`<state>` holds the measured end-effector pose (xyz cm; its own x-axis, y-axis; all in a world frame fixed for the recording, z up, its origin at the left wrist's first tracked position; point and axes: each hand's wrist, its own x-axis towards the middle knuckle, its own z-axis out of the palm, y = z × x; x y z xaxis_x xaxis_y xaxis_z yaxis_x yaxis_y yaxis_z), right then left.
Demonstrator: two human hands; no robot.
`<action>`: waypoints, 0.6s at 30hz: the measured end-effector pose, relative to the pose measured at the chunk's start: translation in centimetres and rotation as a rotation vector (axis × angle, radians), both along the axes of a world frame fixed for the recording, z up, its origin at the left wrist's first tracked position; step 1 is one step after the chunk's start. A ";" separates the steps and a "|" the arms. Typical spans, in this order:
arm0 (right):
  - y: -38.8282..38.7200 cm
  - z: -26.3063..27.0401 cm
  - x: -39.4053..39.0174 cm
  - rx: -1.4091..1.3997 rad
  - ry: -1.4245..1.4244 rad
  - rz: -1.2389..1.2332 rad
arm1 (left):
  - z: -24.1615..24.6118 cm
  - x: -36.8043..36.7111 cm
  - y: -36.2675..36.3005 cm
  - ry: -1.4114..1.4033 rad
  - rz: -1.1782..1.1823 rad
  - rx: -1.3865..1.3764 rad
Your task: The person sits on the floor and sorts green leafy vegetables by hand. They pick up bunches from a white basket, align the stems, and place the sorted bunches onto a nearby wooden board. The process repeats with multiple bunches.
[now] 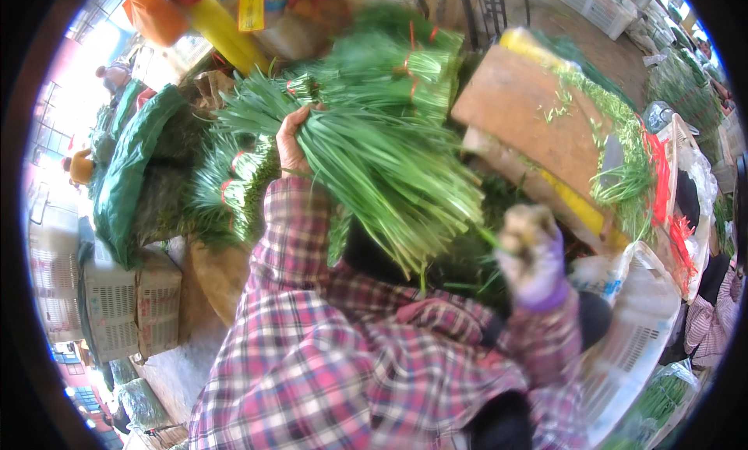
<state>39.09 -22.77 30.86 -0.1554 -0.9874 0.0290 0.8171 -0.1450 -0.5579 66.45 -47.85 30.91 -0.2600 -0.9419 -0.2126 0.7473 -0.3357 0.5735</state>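
My bare left hand (pixel 292 140) is closed around a large loose bunch of garlic chives (pixel 385 175), held in front of my body. The leaf tips fan out to the left, and the pale stem ends point right and down. My right hand (pixel 529 251), in a soiled white and purple glove, is blurred and curled just right of the stem ends. A green stalk (pixel 489 238) runs from the bunch side into its fingers. Tied chive bundles (pixel 429 67) with red bands lie beyond the bunch, and more banded bundles (pixel 239 181) lie left of my forearm.
A brown board (pixel 526 111) at the right carries chive trimmings (pixel 628 134) and a grey blade (pixel 612 155). Red ties (pixel 660 175) hang by its far edge. White plastic crates (pixel 631 327) stand at right and crates (pixel 134 310) at left, below a green sack (pixel 137 163).
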 end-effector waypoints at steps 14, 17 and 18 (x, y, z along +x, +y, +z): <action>-2.5 -6.0 -1.4 0.095 2.019 -0.255 | 1.2 -1.7 1.5 -0.078 0.032 -0.126; -5.5 -6.7 -8.4 0.503 1.916 0.301 | 0.4 -2.8 0.2 0.021 -0.015 0.020; -7.5 -6.5 -10.5 0.514 1.906 0.369 | 0.1 -3.5 -0.4 0.119 -0.035 0.093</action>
<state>28.57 -30.26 24.39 -0.0991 -0.9269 -0.3620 -0.8132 0.2851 -0.5074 62.97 -48.26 30.99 -0.3213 -0.9095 -0.2639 0.7948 -0.4105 0.4469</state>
